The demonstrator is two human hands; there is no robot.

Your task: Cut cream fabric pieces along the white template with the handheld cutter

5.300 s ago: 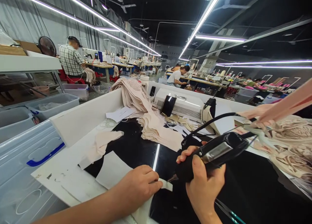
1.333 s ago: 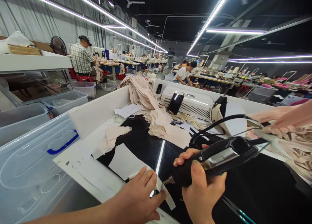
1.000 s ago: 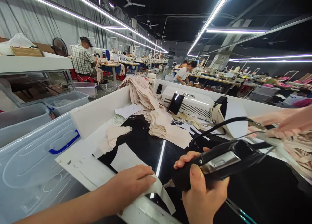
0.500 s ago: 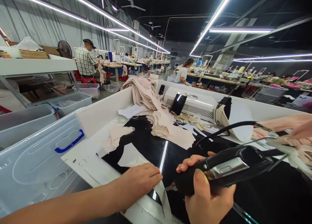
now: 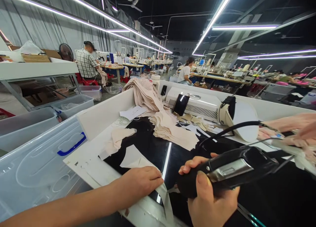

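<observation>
My right hand (image 5: pixel 209 194) is wrapped round a black corded hand tool (image 5: pixel 247 166) with a silver metal plate on its side, its thumb lying beside the plate. The tool is tilted above a glossy black work surface (image 5: pixel 145 138). My left hand (image 5: pixel 145 180) has its fingers closed together at the edge of a pale thin piece of cloth or paper (image 5: pixel 134 157), which lies on the surface and runs on below the hand as a narrow strip (image 5: pixel 166 200). The fingertips and thumb of that hand are partly hidden.
Stacked beige fabric pieces (image 5: pixel 170 131) lie ahead, near a white vented machine (image 5: pixel 197 101) and a black phone-like object (image 5: pixel 181 104). Another person's hands (image 5: pixel 293 125) are at the right edge. Clear plastic bins (image 5: pixel 44 167) stand at left. White boards (image 5: pixel 106 111) edge the worktop.
Both hands keep nearly the same places and holds. The view has shifted slightly; the seated person at the back left has moved their head.
</observation>
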